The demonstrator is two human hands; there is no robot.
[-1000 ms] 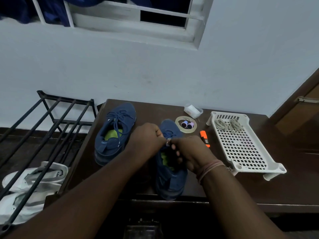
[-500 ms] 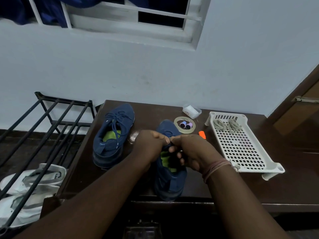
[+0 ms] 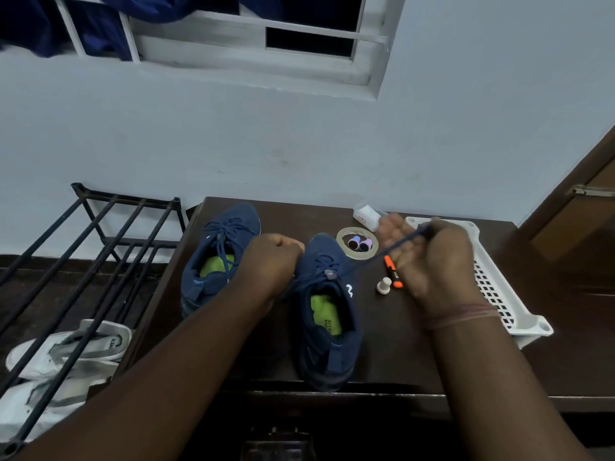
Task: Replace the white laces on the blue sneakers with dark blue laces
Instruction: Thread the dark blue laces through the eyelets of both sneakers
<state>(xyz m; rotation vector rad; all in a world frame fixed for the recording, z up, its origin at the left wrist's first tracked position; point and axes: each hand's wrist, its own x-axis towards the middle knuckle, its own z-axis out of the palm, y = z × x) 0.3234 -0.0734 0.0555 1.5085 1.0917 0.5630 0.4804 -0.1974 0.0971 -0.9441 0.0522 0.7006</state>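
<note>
The dark blue lace [image 3: 392, 249] runs taut from the upper eyelets of the right-hand sneaker [image 3: 327, 311], up and to the right, into my right hand [image 3: 432, 261], where my fingers are curled round its free end and pinch it above the white tray [image 3: 519, 314]. The other end seems to go left under my left hand [image 3: 271, 261], which is fisted just beside the shoe's tongue; I judge it grips the lace there, but the strand itself is hidden by my knuckles. The left-hand sneaker [image 3: 218, 257] already wears dark laces, so I take this as the last stretch: drawing both ends tight on the second shoe. Next I need an even pull from both sides, then a crossing of the ends for the knot, keeping tension so the rows do not slacken. Both shoes sit on the dark table [image 3: 392, 344], an orange marker [image 3: 392, 272] just beside my right wrist.
</note>
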